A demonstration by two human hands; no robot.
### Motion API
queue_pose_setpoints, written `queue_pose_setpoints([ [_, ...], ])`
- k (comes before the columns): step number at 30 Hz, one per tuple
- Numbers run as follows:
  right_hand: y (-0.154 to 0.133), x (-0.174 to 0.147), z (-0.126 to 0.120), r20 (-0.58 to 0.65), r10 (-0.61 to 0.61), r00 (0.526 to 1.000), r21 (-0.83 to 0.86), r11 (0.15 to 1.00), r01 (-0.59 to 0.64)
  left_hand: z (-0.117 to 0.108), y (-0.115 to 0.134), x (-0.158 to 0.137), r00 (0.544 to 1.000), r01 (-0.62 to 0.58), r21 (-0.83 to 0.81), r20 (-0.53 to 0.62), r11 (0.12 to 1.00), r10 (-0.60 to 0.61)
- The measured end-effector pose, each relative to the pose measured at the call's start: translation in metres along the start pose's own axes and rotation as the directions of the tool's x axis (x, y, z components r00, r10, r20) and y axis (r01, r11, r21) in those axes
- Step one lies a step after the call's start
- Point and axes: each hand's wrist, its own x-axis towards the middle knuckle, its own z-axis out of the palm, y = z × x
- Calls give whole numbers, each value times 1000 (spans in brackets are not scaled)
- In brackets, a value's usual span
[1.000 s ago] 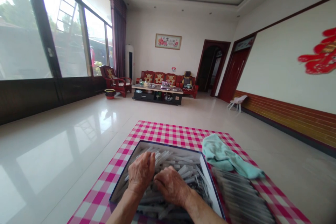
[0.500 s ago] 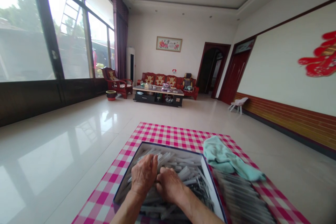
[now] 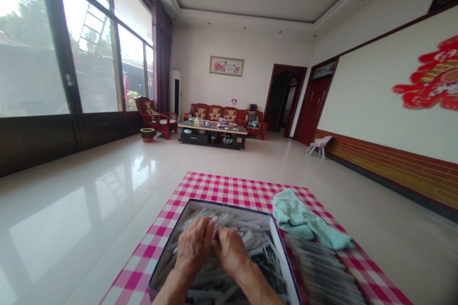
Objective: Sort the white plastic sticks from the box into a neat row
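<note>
A shallow box (image 3: pixel 284 248) with a dark blue edge and pale inner walls holds a heap of slim translucent plastic pieces (image 3: pixel 248 239), some with dark parts. Over its middle, my left hand (image 3: pixel 194 244) and my right hand (image 3: pixel 230 249) are close together, fingers curled inward. A small whitish bit shows by the left fingertips. Whatever the fingers pinch is too small or hidden to name. To the right of the box lies a row of long, thin, dark and clear items (image 3: pixel 324 267), blurred.
A mint-green cloth (image 3: pixel 298 217) lies beyond that row, right of the box. Beneath everything is a pink-and-white checked tablecloth (image 3: pixel 229 185). Farther off stand a low coffee table (image 3: pixel 211 134), red wooden seats (image 3: pixel 162 119), a pot (image 3: pixel 147 136) and a small white chair (image 3: pixel 321 144).
The view has tilted up slightly, so the room sits lower in it. My right hand has risen a little toward my left fingers; both stay curled over the box.
</note>
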Motion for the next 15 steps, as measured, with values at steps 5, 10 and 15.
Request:
queue_pose_setpoints([
  [5, 24, -6, -26, -168, 168, 971, 514, 856, -59, 0, 6, 0, 992, -110, -62, 51, 992, 113],
  [10, 32, -13, -22, -99, 307, 947, 795, 596, -110, 0, 11, -1, 973, -183, -109, 125, 977, 196],
  [15, 28, -13, -18, -106, 280, 954, 808, 584, -81, -4, 13, -1, 964, -208, -132, 139, 969, 226],
])
